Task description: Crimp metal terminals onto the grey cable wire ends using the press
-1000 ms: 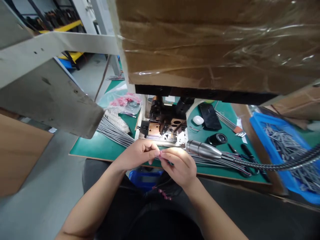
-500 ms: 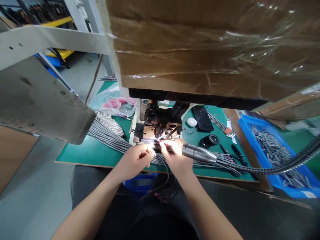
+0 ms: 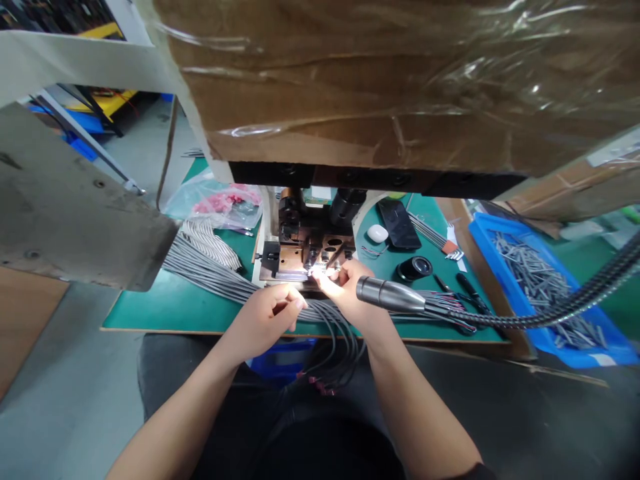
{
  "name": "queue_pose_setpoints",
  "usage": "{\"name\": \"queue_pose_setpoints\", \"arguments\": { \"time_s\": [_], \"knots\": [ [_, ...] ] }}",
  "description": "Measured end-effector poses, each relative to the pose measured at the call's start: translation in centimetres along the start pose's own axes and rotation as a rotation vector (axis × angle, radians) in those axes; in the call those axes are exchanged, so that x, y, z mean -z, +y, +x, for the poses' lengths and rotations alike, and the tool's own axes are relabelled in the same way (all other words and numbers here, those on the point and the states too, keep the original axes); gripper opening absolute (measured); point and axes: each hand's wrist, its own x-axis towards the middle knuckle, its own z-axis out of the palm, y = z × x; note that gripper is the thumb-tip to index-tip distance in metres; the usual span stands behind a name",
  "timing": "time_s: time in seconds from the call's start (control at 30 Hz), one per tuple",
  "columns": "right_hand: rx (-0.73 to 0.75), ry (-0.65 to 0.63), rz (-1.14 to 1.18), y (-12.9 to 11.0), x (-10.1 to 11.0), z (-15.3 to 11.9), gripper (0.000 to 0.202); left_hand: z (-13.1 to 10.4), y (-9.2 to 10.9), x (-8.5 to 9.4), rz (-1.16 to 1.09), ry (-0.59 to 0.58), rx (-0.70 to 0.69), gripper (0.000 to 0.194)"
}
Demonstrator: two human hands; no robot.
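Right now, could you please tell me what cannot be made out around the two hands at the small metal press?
Head view only:
- Right hand fingertips and whatever they pinch: washed out by glare from the silver gooseneck lamp head.
- Left hand grip: curled fingers hide it.
- Small metal press upper part: covered by the plastic-wrapped brown cardboard box.
- Grey pieces in the blue plastic bin: too small.

- The dark cables point(image 3: 334, 333) form a loose bundle that runs from the person's lap up over the front edge of the green mat.
- Their lower ends point(image 3: 320, 385) carry small pink-red terminals and hang near the lap.
- One cable tip sits at the brightly lit die of the crimping press point(image 3: 307, 250), too glared to make out.
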Motion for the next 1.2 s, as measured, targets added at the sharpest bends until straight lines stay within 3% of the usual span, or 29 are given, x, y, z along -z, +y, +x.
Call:
{"name": "queue_pose_setpoints", "arguments": {
  "time_s": [0.27,0.4,0.43,0.53,0.6,0.77,0.9,1.0,1.1,1.2],
  "knots": [
    [0.034,0.037,-0.037,-0.8,-0.4,0.2,0.035,-0.1,0.3,0.0,0.075,-0.01,0.001,0.027],
    [0.137,0.053,-0.049,-1.4,0.0,-1.3,0.014,-0.3,0.0,0.1,0.184,0.005,-0.013,0.036],
    [0.193,0.066,-0.046,-1.1,0.3,-1.9,0.008,-0.3,-0.1,0.1,0.205,0.004,-0.013,0.038],
    [0.309,0.13,-0.138,1.0,2.3,-4.6,0.016,-0.2,-0.7,0.1,0.237,-0.01,-0.002,0.038],
    [0.299,0.169,-0.263,2.8,4.4,-6.2,0.015,-0.3,-0.9,-0.1,0.24,-0.013,0.007,0.039],
    [0.296,0.093,-0.466,6.5,9.3,-8.1,0.02,-0.3,-0.6,-0.6,0.233,0.0,0.022,0.036],
    [0.403,0.008,-0.65,7.7,9.6,-8.7,0.015,-0.1,-0.4,-0.6,0.236,0.009,0.023,0.033],
    [0.397,0.04,-0.689,8.0,8.9,-8.8,0.008,-0.3,-0.5,-0.6,0.238,0.011,0.003,0.032],
    [0.408,0.06,-0.659,7.9,9.1,-8.6,0.006,-0.7,-0.5,-1.2,0.318,0.074,-0.108,0.029],
    [0.427,-0.034,-0.609,7.6,10.6,-8.6,0.004,-0.7,-0.7,-3.3,0.557,0.098,-0.495,0.021]
  ]
}}
